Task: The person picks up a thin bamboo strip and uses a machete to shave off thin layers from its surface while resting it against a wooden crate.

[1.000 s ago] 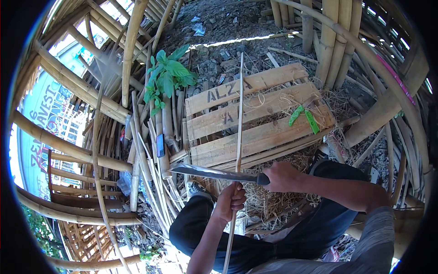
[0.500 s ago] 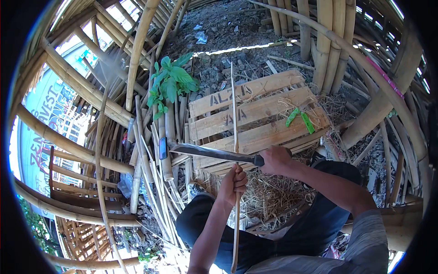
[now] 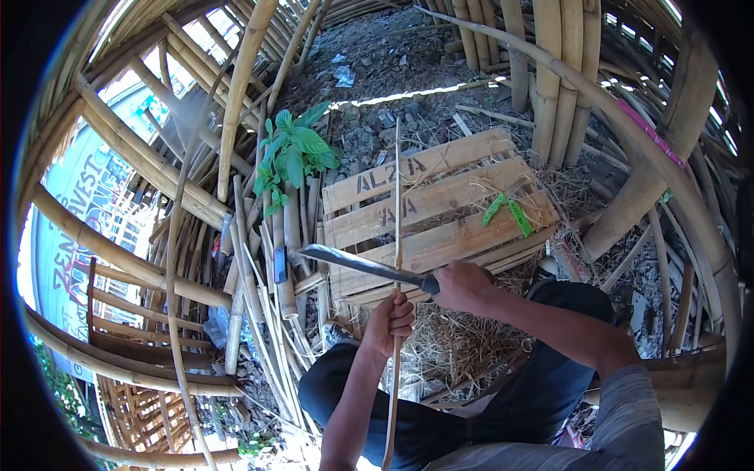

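My left hand (image 3: 389, 323) is wrapped round a long, thin bamboo strip (image 3: 397, 188), held close to upright in view. The strip reaches from above the wooden crate down past my lap. My right hand (image 3: 465, 286) grips the dark handle of a machete (image 3: 357, 264). Its blade points left and crosses the strip just above my left fist. Under both lies a slatted wooden crate (image 3: 369, 235) with stencilled letters. On the crate's right side rest two green pieces (image 3: 506, 213) that look like sheaths or pods.
Shavings (image 3: 452, 345) pile up between my legs. Left of the crate, a phone (image 3: 280, 264) sits on bamboo poles near a leafy green plant (image 3: 294, 149). Thick bamboo posts (image 3: 559, 86) stand at the right, and a bamboo fence (image 3: 149, 259) runs along the left.
Both hands, with the machete and the strip, have shifted slightly left in view. The strip's lower end has swung left. The blade still crosses the strip above my left fist.
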